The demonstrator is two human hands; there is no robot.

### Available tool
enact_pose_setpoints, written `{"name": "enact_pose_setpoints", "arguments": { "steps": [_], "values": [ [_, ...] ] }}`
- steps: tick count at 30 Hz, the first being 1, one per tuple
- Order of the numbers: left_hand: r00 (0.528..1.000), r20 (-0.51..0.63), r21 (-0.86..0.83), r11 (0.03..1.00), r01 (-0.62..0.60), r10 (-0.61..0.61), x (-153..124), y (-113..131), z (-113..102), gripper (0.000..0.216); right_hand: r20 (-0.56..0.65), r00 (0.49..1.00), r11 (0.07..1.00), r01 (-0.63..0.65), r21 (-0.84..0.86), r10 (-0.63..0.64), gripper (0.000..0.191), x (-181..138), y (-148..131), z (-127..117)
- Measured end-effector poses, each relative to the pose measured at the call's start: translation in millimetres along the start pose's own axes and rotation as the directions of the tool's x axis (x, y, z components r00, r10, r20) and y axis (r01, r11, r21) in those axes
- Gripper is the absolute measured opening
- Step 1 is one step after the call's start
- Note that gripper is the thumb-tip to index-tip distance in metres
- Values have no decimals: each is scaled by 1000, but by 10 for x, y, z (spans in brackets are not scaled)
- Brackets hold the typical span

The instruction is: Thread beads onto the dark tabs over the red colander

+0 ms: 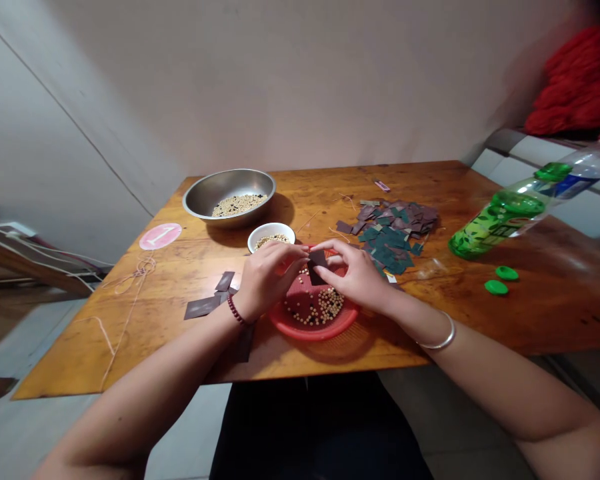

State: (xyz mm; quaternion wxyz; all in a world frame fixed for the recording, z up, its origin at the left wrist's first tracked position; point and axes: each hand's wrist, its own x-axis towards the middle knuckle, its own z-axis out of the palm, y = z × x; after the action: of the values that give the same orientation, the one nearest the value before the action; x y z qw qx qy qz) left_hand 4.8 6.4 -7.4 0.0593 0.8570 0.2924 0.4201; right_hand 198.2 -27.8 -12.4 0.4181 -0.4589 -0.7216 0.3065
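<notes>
At the centre of the frame, both hands pinch one small dark square piece [317, 258] between thumb and fingertips. The left hand [267, 280] closes on its left edge and the right hand [357, 280] on its right edge, so the fingertips nearly meet. The piece is held just above a round red basket [310, 331], which sits at the near edge of a wooden table [480, 313] and holds a scatter of pale beans [325, 303].

The left wrist wears a dark red bead bracelet [235, 310], the right wrist a thin silver bangle [440, 337].

Just behind the left hand stands a small white bowl [253, 238] of beans, and behind that, toward the upper left, a larger steel bowl [205, 193] with more of them. Right of the hands lies a loose pile of dark green and purple pieces [393, 230]. A few more dark pieces [203, 307] lie flat left of the left wrist.

Further left are a pink round sticker [160, 236] marked with a 1 and a length of thin string [135, 273]. At the right, a green plastic bottle [500, 220] appears tilted, with two green caps [500, 280] on the table below it. A blurred red shape [580, 80] fills the upper right corner.
</notes>
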Motion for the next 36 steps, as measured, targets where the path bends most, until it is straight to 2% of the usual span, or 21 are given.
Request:
{"name": "enact_pose_setpoints", "arguments": {
  "steps": [5, 12, 15, 21, 28, 36],
  "values": [
    [998, -30, 99, 994, -44, 47, 18, 19, -23, 5, 59, 997, 978, -54, 199, 44, 19, 62, 62, 3],
    [997, -30, 143, 987, -72, 77, 3, 6, -16, 5, 104, 993, 965, -76, 250, 52, 20, 83, 72, -3],
    [996, -29, 158, 984, -80, 86, 7, 16, -21, 4, 116, 992, 977, -74, 200, 51, 22, 80, 72, -15],
    [994, -60, 184, 979, -84, 97, 13, 30, -30, 6, 123, 992, 997, -14, -75, 23, 28, 73, 32, -52],
    [993, -38, 217, 971, -97, 108, 3, 17, -21, 6, 92, 994, 988, 70, -141, -57, 31, 50, 26, -28],
    [995, -15, 231, 968, -96, 102, 6, 14, -16, 7, 78, 995, 983, 71, -170, -58, 31, 49, 26, -27]
  ]
}}
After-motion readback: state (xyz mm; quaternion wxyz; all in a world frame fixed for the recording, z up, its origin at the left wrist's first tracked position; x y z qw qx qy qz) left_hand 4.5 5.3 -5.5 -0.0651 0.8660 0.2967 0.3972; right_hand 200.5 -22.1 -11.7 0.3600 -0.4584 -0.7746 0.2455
